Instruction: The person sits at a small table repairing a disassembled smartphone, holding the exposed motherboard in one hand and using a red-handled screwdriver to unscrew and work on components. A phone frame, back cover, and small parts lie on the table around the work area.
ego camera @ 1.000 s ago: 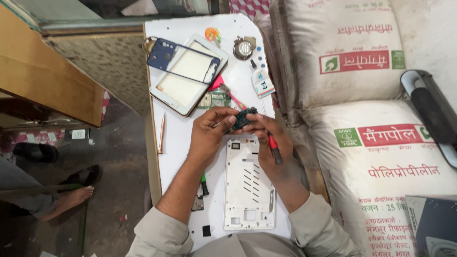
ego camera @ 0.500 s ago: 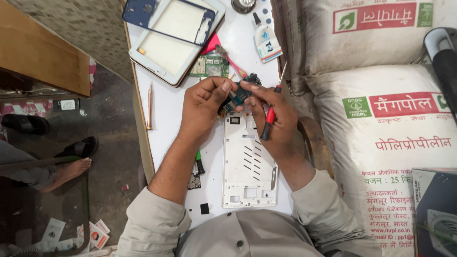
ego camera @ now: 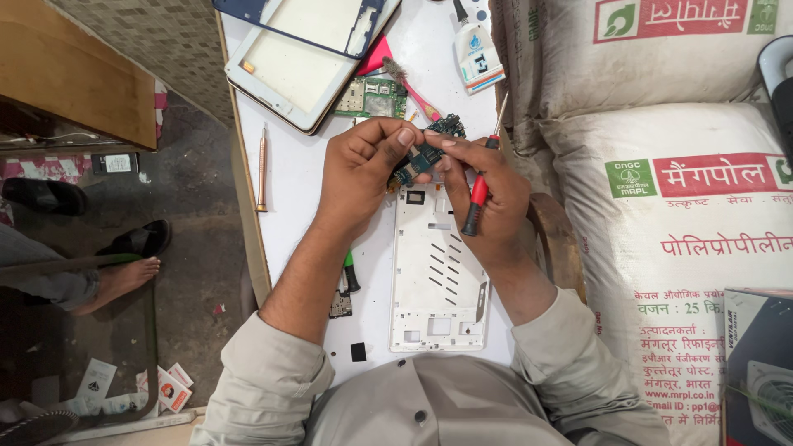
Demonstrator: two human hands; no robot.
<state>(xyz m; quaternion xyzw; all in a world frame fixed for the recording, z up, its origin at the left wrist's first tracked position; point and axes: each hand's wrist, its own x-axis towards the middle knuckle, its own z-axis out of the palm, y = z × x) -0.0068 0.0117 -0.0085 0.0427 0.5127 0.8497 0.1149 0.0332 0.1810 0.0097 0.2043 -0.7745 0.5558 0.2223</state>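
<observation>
**Small circuit board held between both hands above white phone frame**

The left hand (ego camera: 363,173) is pinching a small dark circuit board (ego camera: 425,153), thumb and forefinger clamped on its left end. The right hand (ego camera: 483,194) is gripping the board's right end with its fingertips while also holding a red-handled screwdriver (ego camera: 477,194) tucked against the palm, shaft pointing up and away. The board is being held in the air just above the top edge of a white phone frame (ego camera: 438,281), which is lying flat on the white table (ego camera: 297,182). A green circuit board (ego camera: 372,97), a white tablet shell (ego camera: 289,70) and a glue bottle (ego camera: 477,54) are lying farther up the table. Printed white sacks (ego camera: 677,206) are standing along the right side.
</observation>
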